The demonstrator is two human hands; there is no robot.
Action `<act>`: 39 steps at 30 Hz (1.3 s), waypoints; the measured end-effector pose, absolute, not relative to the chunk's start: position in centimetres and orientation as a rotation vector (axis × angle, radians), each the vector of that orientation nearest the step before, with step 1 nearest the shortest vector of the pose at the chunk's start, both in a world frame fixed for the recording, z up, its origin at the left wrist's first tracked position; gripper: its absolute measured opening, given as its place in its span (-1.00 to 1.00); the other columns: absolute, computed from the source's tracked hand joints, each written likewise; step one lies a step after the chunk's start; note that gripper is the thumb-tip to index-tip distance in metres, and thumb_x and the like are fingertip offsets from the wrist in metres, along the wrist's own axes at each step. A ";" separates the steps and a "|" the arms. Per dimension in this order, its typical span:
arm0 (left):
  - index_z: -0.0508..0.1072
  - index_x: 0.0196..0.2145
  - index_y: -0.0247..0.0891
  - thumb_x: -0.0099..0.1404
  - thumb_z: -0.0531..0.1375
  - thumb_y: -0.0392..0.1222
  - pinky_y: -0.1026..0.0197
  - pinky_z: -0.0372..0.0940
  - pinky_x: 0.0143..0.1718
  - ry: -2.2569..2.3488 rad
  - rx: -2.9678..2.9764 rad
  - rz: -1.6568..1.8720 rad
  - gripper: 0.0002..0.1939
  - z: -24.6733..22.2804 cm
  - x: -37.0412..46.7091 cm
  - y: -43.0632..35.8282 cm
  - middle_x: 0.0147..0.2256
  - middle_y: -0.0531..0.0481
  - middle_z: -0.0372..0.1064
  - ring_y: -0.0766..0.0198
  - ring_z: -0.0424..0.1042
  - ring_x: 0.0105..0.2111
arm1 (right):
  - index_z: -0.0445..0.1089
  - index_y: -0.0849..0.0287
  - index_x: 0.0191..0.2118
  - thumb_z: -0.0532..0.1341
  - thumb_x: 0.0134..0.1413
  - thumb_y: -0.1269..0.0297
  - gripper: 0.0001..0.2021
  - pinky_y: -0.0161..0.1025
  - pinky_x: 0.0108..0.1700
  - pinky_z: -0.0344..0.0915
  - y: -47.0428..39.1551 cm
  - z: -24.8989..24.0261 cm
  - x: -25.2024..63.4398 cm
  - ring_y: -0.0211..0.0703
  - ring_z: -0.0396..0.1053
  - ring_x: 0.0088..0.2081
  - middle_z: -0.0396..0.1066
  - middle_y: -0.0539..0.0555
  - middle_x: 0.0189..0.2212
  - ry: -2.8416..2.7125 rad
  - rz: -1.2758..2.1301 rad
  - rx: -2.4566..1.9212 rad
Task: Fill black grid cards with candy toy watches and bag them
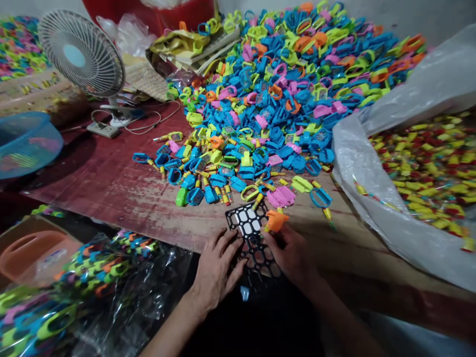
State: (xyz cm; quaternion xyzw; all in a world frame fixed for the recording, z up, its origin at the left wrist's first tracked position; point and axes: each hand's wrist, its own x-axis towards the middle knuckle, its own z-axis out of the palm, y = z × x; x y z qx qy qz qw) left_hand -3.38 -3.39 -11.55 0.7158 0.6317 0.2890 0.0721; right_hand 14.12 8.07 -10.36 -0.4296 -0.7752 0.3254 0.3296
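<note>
My left hand lies with its fingers stretched out over the left side of a black plastic lattice sheet at the table's front edge. White rounded squares fill several cells at the sheet's far end. My right hand grips an orange toy watch between thumb and fingers, just above the sheet's right edge. Part of that watch is hidden by the fingers. Just beyond the sheet lie a pink toy watch and a yellow-and-red tube.
A large heap of coloured toy watches covers the table's back. To the right, a white sack holds yellow-and-red tubes. A fan, a power strip and a blue basket stand left. Bagged watches sit below the edge.
</note>
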 end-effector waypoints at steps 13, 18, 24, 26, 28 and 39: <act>0.39 0.01 -0.28 0.30 0.25 -0.06 -0.03 0.22 -0.03 2.216 1.731 0.977 -0.61 -10.4 -6.2 0.0 -0.09 -0.18 0.41 0.02 0.34 -0.09 | 0.50 0.16 -0.36 0.23 0.11 0.20 -0.83 -0.21 -0.27 0.34 8.9 -8.7 7.7 -0.11 0.43 -0.40 0.50 0.06 -0.46 -2.067 0.819 -1.026; 0.45 -0.10 -0.28 0.27 0.26 -0.09 -0.01 0.19 -0.05 2.220 1.699 0.944 -0.71 -11.0 -6.3 0.8 -0.18 -0.14 0.41 0.05 0.33 -0.15 | 0.47 0.16 -0.41 0.23 0.10 0.16 -0.80 -0.27 -0.34 0.29 9.7 -10.4 6.2 -0.17 0.37 -0.48 0.48 0.04 -0.51 -2.117 0.799 -1.025; 0.45 -0.13 -0.25 0.22 0.31 -0.14 0.01 0.19 -0.04 2.234 1.626 0.946 -0.72 -10.9 -6.3 0.5 -0.19 -0.11 0.39 0.04 0.30 -0.14 | 0.43 0.16 -0.46 0.22 0.12 0.25 -0.82 -0.33 -0.36 0.24 9.4 -10.4 6.3 -0.22 0.34 -0.51 0.42 -0.01 -0.57 -2.189 0.662 -0.994; 0.46 -0.14 -0.25 0.22 0.30 -0.15 0.01 0.19 -0.05 2.230 1.618 0.951 -0.75 -11.1 -6.3 0.6 -0.19 -0.10 0.38 0.04 0.30 -0.15 | 0.46 0.17 -0.39 0.19 0.12 0.34 -0.88 -0.34 -0.32 0.27 9.5 -10.5 6.2 -0.19 0.40 -0.44 0.47 0.03 -0.49 -2.233 0.601 -0.889; 0.47 -0.16 -0.25 0.23 0.28 -0.17 -0.01 0.19 -0.05 2.233 1.606 0.963 -0.78 -11.4 -6.3 0.7 -0.19 -0.11 0.39 0.04 0.30 -0.15 | 0.46 0.19 -0.33 0.16 0.11 0.42 -0.88 -0.33 -0.27 0.29 9.5 -10.8 6.0 -0.16 0.44 -0.36 0.50 0.07 -0.42 -2.271 0.542 -0.783; 0.35 0.06 -0.28 0.24 0.10 -0.31 0.14 0.35 -0.10 1.999 1.645 1.279 -0.60 -11.3 -6.1 0.7 -0.13 -0.09 0.47 0.19 0.44 -0.18 | 0.46 0.20 -0.26 0.21 0.15 0.42 -0.92 -0.27 -0.20 0.35 9.3 -11.8 5.5 -0.12 0.46 -0.31 0.51 0.12 -0.37 -2.246 0.513 -0.754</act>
